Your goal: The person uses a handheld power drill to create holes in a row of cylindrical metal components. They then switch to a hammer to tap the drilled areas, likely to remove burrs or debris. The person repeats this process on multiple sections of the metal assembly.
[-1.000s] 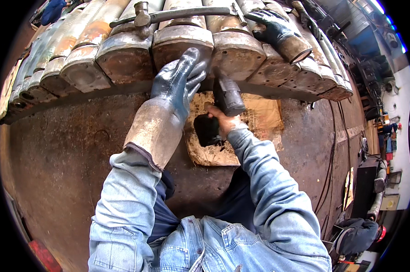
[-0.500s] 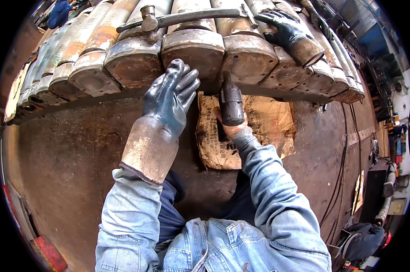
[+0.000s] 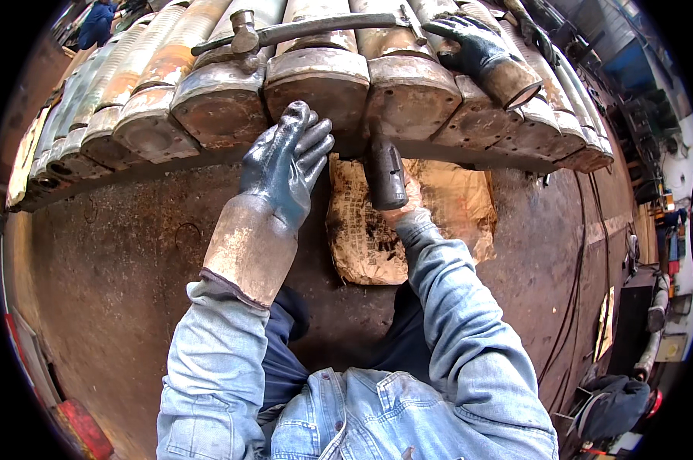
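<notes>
My right hand is clamped on one power tool, over one sack; my gloved left hand's fingers stand slightly apart. A second ago, a black block showed beside my right hand; now it doesn't.

Dark print is seen on a brown paper sack, but no wording can be made out.
Rows of small dark characters are set across the left part of the sack; they are partly blotted by black stains, and too blurred to be read with certainty.
</notes>
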Motion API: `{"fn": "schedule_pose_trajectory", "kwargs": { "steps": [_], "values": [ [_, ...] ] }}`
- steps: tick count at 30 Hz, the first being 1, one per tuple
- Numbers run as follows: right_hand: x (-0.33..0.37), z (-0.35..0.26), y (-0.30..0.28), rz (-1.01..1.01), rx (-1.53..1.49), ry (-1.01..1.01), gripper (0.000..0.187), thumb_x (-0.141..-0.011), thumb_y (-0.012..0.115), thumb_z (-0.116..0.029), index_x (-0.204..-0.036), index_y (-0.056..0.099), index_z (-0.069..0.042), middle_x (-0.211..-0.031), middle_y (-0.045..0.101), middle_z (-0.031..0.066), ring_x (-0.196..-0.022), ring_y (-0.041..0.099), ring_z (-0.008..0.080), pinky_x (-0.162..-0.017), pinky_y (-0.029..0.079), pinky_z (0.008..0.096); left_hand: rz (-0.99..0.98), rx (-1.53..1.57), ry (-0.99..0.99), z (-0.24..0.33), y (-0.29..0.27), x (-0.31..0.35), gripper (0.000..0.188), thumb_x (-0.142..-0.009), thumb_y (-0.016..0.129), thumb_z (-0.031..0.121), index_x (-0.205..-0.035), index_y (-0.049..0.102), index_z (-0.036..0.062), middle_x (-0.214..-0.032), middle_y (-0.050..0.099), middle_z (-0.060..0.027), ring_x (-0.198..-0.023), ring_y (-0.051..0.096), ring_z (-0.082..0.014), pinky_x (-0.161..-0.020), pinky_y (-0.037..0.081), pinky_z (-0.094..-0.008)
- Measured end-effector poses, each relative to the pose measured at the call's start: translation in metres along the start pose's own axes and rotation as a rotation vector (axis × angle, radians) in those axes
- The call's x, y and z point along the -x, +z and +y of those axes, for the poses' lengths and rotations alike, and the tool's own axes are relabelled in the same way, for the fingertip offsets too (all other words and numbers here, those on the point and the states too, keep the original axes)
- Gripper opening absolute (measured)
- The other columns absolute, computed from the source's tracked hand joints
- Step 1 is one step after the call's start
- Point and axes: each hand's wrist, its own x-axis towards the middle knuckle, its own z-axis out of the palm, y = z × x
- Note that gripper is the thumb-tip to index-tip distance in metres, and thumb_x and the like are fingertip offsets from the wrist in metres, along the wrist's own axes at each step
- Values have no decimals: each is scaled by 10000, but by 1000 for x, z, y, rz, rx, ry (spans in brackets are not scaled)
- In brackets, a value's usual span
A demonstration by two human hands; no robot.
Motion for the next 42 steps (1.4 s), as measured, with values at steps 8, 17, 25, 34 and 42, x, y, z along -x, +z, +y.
{"fn": "schedule_pose_trajectory", "kwargs": {
  "steps": [8,17,25,34,42],
  "values": [
    [-28,3,-60,-44,359,-167,140,-974,649,-92,-1075,706,-14,-992,755,115,-868,736,241,-841,632,372,11,-39,-17,-7,5,7,763,-975,660,508,-1491,443,-11,-1504,516,-214,-1417,469,-347,-1227,275,-475],
    [3,-16,11,227,78,-20,215,-1032,610,-176,-1171,662,-19,-1035,751,113,-862,740,236,-768,626,396,-17,-36,16,-7,5,7,780,-956,697,489,-1491,439,-18,-1508,504,-229,-1424,458,-357,-1231,283,-475],
    [-28,-18,-53,176,1080,-305,263,-1051,579,-261,-1210,651,-63,-1049,750,78,-857,744,222,-730,614,400,23,-61,-17,-7,-2,14,774,-967,674,505,-1484,446,-25,-1514,498,-230,-1430,450,-356,-1239,265,-481],
    [-23,-36,-59,103,1750,-355,499,-804,805,-266,-1229,604,-99,-991,738,193,-966,712,388,-795,561,453,6,-72,-25,-18,-4,-2,779,-968,659,526,-1500,442,0,-1531,491,-212,-1438,443,-354,-1242,243,-483],
    [34,-28,49,155,2146,-320,630,-748,847,-241,-1289,571,-72,-1006,737,188,-958,712,384,-798,571,440,51,-148,-44,-19,7,-8,794,-939,706,516,-1493,449,8,-1514,513,-203,-1417,465,-347,-1233,259,-479]
  ]
}}
